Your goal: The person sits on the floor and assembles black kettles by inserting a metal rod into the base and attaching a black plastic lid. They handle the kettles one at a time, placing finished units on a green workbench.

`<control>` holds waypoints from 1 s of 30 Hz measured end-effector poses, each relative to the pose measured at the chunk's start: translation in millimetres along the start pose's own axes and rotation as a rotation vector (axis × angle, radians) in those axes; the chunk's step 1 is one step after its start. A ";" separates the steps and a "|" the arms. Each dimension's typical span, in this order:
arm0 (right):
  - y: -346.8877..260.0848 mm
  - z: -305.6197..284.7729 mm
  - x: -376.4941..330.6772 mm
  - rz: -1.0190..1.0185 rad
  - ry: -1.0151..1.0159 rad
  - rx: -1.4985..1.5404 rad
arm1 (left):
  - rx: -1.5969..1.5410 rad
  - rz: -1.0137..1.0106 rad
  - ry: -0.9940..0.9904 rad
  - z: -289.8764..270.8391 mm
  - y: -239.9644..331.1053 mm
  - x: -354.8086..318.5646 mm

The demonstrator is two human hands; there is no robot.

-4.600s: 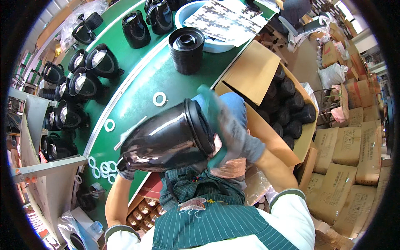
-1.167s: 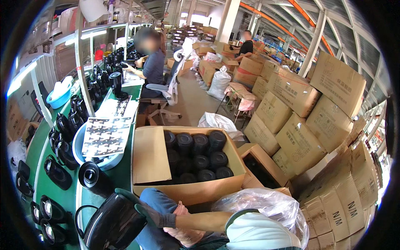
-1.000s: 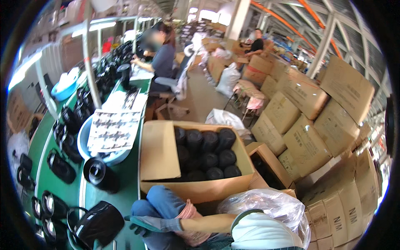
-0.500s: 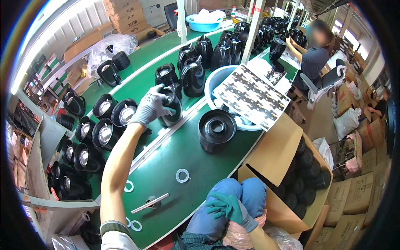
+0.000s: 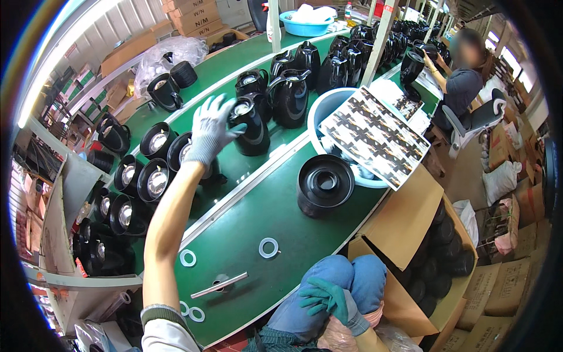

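My left hand, in a pale grey knitted glove, is raised with its fingers spread and holds nothing. Just right of its thumb stands a glossy black jug with an open top, upright on the green bench. My right hand, in a green glove with a grey cuff, rests on my knee with its fingers stretched out. On the near part of the bench stands a black cylindrical body with a wide rim. White rings and a metal rod lie nearer to me.
Several black jug bodies with silvery insides lie on the left. More black jugs stand farther back. A blue basin carries a printed sheet. At right, a cardboard box holds black parts. A co-worker sits beyond.
My left hand has come off the black jug and moved up and left of it, fingers spreading. My right hand stays on my knee. The whole view has shifted slightly.
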State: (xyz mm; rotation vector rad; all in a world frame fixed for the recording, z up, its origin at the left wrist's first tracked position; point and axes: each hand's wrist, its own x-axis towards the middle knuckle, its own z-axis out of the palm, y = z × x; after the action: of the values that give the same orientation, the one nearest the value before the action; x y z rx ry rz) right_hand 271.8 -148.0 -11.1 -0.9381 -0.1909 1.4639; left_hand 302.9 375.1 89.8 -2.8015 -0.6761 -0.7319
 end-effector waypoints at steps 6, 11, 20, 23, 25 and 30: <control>3.5 5.8 -3.4 -0.013 0.025 -0.050 | 0.346 -0.459 -0.240 -42.7 22.4 -138.3; 4.1 14.5 1.0 -0.064 -0.005 -0.136 | 0.189 -0.232 -0.001 -36.1 -10.3 -156.3; -66.3 110.5 12.4 -1.031 0.102 -1.354 | -0.227 0.073 -0.072 -202.3 65.1 -223.2; -105.1 151.9 27.1 -1.239 -0.062 -1.709 | -0.327 0.222 -0.172 -266.2 89.6 -246.3; -111.3 151.1 26.3 -1.138 -0.265 -1.744 | -0.447 0.265 -0.184 -281.2 101.8 -259.0; -90.7 126.2 -25.5 -0.998 -0.112 -1.437 | -0.550 0.064 0.048 -273.6 110.8 -312.9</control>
State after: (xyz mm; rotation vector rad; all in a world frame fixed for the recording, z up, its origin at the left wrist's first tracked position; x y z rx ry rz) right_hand 255.9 -102.9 138.9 -1.4962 -1.6724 0.2445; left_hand -4.1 83.5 165.4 -3.2548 -0.4207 -1.1131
